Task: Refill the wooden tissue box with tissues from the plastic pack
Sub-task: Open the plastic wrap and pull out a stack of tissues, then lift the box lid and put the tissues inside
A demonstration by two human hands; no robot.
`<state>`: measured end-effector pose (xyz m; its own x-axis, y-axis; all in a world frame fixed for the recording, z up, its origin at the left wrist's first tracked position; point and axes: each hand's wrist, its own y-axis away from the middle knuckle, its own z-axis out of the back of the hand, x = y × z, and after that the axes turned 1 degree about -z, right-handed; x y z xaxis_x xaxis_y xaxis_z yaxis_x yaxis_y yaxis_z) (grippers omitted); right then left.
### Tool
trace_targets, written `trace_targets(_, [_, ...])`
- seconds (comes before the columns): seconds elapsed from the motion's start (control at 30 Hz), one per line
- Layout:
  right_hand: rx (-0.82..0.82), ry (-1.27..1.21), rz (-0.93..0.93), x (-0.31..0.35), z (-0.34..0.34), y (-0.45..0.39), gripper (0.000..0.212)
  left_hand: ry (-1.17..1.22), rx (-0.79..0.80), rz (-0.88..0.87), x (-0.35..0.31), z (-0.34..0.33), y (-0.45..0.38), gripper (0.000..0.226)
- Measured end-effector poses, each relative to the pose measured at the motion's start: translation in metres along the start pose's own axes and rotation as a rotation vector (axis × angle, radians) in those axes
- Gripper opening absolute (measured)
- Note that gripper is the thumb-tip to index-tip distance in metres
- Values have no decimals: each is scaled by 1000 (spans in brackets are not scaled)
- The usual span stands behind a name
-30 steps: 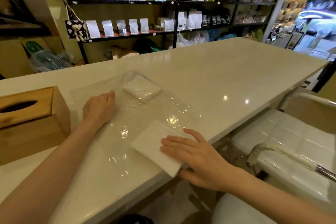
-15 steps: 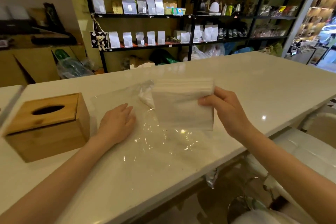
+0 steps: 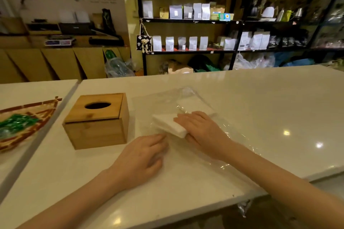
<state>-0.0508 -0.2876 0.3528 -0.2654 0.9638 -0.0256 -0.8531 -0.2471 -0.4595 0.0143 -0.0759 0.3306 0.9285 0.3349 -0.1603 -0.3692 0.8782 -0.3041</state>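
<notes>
The wooden tissue box (image 3: 96, 121) stands closed on the white counter, its oval slot on top. To its right lies the clear plastic pack (image 3: 201, 147), spread flat. My right hand (image 3: 202, 130) grips a white stack of tissues (image 3: 167, 123) over the plastic, fingers on top and thumb underneath. A second stack of tissues (image 3: 195, 107) lies farther back inside the plastic. My left hand (image 3: 143, 156) rests palm down on the near left edge of the plastic, fingers spread, holding nothing.
A woven basket (image 3: 28, 122) with green packets sits on the neighbouring counter at the left, across a narrow gap. The counter's near edge (image 3: 186, 212) runs below my arms. Black shelves (image 3: 223, 22) with bags stand behind the counter.
My right hand brought the tissue stack down from mid-air to just above the plastic, near the wooden box. My left hand slid toward me along the plastic. The view swung left.
</notes>
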Motion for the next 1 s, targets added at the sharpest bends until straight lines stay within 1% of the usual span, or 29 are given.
trace_targets(0.07, [58, 89, 58, 5, -9, 8, 42, -35, -36, -8, -2, 4, 7, 30])
trace_targets(0.13, [109, 120, 92, 6, -14, 15, 42, -67, -54, -15, -3, 4, 12, 25])
trace_targets(0.3, [242, 66, 59, 6, -9, 19, 44, -68, -65, -7, -3, 3, 10, 23])
trace_targets(0.4, [313, 34, 75, 5, -2, 21, 53, -62, -62, -3, -4, 2, 10, 24])
trace_targets(0.47, [324, -12, 74, 4, 1, 20, 59, -37, -55, -10, -3, 2, 11, 25])
trace_targets(0.53, [285, -74, 63, 4, 3, 13, 63, 16, -58, -5, -3, 5, 11, 26])
trace_targets(0.57, [254, -115, 51, 5, 3, 7, 64, 59, -85, 9, -2, 9, 11, 27])
trace_targets(0.67, [117, -230, 2, 13, 7, -18, 64, 144, -268, 63, 4, 32, 9, 32])
trace_targets(0.77, [30, -328, -39, 27, 11, -53, 54, 135, -435, 137, 22, 69, 12, 38])
trace_targets(0.83, [53, -379, -37, 40, 12, -76, 53, 150, -479, 252, 40, 90, 20, 39])
trace_targets(0.9, [143, -387, -27, 51, 9, -95, 58, 203, -482, 395, 61, 103, 31, 41])
trace_targets(0.93, [196, -378, -23, 56, 6, -102, 62, 227, -460, 447, 72, 105, 36, 46])
trace_targets(0.97, [241, -365, -14, 60, 3, -109, 67, 241, -421, 490, 82, 107, 40, 57])
trace_targets(1.0, [279, -350, 1, 64, 0, -116, 72, 248, -369, 537, 92, 109, 45, 72])
